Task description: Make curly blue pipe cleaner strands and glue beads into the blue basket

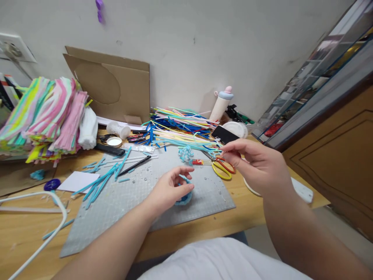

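My left hand (167, 190) hovers over the grey cutting mat (163, 216) with thumb and fingers apart. Beneath it is a round blue pipe-cleaner piece (184, 201), partly hidden by the fingers. My right hand (256, 165) is raised to the right of the mat, thumb and fingertips pinched together. Whatever may be between them is too small to make out. Beyond my left hand lies a curly light-blue pipe-cleaner piece (185, 154) beside a red-labelled clear tube (199, 162). Scissors with yellow and orange handles (223, 171) rest at the mat's right side.
Cut blue pipe cleaners (101, 184) and a black pen (134, 165) lie on the left. Behind are loose coloured pipe cleaners (182, 126), a phone (225, 135) and a bottle (220, 107). Bundled pipe cleaners (52, 116), cardboard (131, 85) and a white curved frame (62, 212) occupy the left.
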The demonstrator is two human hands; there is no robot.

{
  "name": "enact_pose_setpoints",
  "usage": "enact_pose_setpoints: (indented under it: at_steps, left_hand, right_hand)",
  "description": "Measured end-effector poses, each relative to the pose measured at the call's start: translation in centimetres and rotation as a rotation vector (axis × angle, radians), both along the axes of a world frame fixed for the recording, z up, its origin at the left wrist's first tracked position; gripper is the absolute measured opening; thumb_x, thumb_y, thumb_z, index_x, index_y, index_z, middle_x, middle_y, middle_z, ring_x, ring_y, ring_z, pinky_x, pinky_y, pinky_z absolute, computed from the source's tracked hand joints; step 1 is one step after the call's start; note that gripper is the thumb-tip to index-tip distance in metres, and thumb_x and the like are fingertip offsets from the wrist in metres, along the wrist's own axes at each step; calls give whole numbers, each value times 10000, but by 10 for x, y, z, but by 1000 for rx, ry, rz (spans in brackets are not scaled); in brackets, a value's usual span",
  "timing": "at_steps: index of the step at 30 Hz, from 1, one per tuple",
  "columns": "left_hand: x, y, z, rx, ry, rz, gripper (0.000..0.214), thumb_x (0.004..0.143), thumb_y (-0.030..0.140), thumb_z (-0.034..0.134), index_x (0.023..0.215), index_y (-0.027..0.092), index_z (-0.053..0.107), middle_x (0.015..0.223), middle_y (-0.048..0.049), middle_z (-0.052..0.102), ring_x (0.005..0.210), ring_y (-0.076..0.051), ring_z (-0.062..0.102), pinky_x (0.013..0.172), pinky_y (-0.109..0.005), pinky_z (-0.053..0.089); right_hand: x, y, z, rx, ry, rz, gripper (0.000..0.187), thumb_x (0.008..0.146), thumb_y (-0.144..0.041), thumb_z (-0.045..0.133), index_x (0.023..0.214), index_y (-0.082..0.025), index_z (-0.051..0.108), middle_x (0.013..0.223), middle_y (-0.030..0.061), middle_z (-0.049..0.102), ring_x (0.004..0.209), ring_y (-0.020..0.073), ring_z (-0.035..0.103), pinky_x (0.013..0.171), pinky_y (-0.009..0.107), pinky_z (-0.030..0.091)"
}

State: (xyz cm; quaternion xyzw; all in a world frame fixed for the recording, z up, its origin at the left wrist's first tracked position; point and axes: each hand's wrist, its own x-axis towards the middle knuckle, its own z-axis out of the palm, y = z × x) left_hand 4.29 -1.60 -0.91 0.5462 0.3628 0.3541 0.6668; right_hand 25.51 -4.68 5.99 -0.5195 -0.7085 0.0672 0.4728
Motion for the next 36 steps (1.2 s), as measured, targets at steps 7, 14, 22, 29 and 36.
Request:
enact_pose_setpoints:
  at_steps: [7,14,22,29,36]
  left_hand:
    - [-1,-4,5,95,-101,-6,493,770,265,684,1251,276,573,1227,-83,562,781,-131,555,558,-215,406]
    - [0,-3,3,122,-8,-22,109,730,257,720,783,162,729,787,-47,666,710,-143,538,662,-263,404]
    - [2,-5,9,-30,-56,7,98,735,223,634,804,156,617,765,-20,626,531,-78,461,478,-208,318]
    - [-1,-6,10,35,-102,-48,363,709,295,715,1058,203,675,1067,-64,663,582,-81,491,540,-236,384]
    - [3,-3,6,-72,-58,28,189,715,316,697,770,143,646,664,-11,642,473,-71,454,461,-214,323]
  right_hand:
    - [-9,-3,-1,-123,21,102,89,843,-217,646,909,-262,686,852,0,700,769,158,636,646,259,496]
    - [-19,-5,-6,-189,-57,225,80,849,-190,625,902,-227,672,874,10,703,802,157,645,729,268,505]
    - [-11,-7,0,-90,-37,152,125,849,-166,633,914,-265,676,870,-25,706,806,126,640,736,217,490]
    - [-15,-9,-5,-188,-80,261,110,871,-164,599,934,-229,662,894,2,695,823,132,637,748,241,485]
    - [-15,-10,-8,-154,-47,207,107,859,-172,620,924,-242,668,899,1,702,830,143,642,760,258,495]
